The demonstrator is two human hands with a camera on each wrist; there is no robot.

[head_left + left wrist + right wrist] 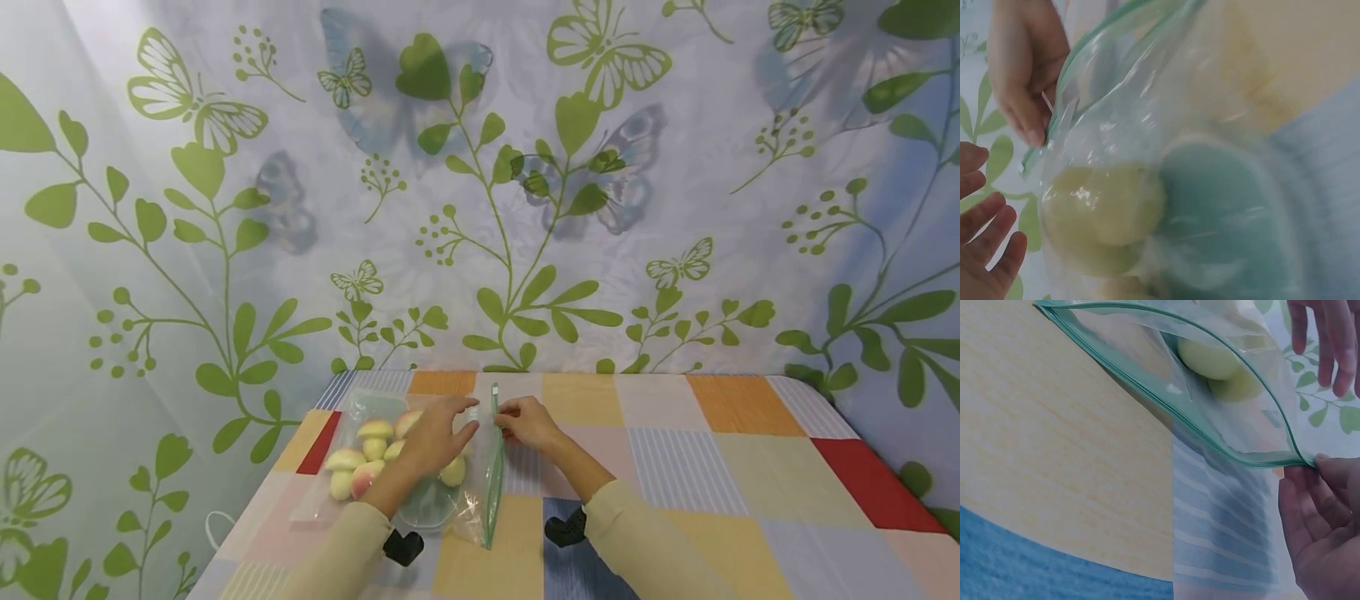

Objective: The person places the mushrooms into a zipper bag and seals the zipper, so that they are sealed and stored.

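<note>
A clear zip bag [470, 500] with a green zip edge [496, 475] lies on the table. Inside are several pale yellow mushroom-shaped pieces [375, 433], some with reddish caps, along with a pale green tray [429, 510]. In the right wrist view the bag's mouth gapes between its two green zip strips [1175, 412]. My right hand [528, 423] pinches the zip edge near its far end, thumb against fingers. Over the bag, my left hand [442, 433] has its fingers spread and holds nothing; the left wrist view shows its fingertips [999, 219] apart from the plastic.
A patchwork-patterned cloth [735, 475] covers the table. Behind it hangs a curtain [480, 208] printed with green leaves and butterflies. A thin white loop [213, 529] shows beside the table's left edge.
</note>
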